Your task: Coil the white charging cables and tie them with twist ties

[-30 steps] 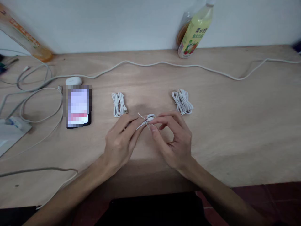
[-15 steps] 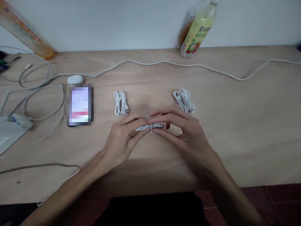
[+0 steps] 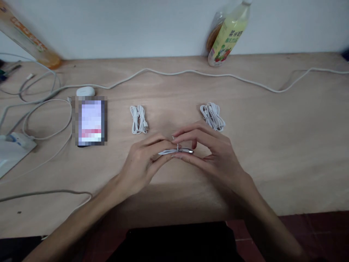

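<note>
Left hand [image 3: 139,160]: pinching white cable bundle [image 3: 167,150].
Right hand [image 3: 218,153]: thumb and fingertips at the tie [image 3: 177,147]; pinch cannot be confirmed.
Bundle position: over tabletop [image 3: 272,145], toward near edge, between hands.

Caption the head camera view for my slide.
Both hands hold a folded white cable with a tie around it, above a wooden table.

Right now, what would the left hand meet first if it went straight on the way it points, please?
The left hand would probably meet the fingertips of the right hand first, just past the cable bundle it holds, though depth is unclear.
</note>
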Tool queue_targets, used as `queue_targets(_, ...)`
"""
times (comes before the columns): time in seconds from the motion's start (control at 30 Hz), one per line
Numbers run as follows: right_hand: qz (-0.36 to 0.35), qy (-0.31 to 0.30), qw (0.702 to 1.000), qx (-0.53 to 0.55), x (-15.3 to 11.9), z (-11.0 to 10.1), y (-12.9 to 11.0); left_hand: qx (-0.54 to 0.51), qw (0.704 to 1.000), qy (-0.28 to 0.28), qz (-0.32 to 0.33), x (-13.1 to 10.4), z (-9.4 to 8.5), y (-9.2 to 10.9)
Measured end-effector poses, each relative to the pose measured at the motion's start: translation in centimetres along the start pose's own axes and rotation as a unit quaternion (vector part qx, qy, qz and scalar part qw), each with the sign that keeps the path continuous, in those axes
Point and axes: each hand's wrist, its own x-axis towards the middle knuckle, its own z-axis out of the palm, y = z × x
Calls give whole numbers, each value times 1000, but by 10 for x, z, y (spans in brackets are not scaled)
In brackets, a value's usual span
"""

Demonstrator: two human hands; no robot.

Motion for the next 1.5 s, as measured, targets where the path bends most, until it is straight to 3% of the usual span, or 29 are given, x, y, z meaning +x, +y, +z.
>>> queue_targets(0.5, 11, -24, 999, -23, -1, -2, -5, 21, 996, -7, 87, -5, 3, -6)
queue_targets(1.17, -74, -30, 990, -116, -2, -11, -5, 40, 994, -22, 100, -7, 5, -8)
queue_targets(1.5, -69, -54, 990, -106, -2, -13, -6, 48, 994, -46, 88, -8, 4, -6)
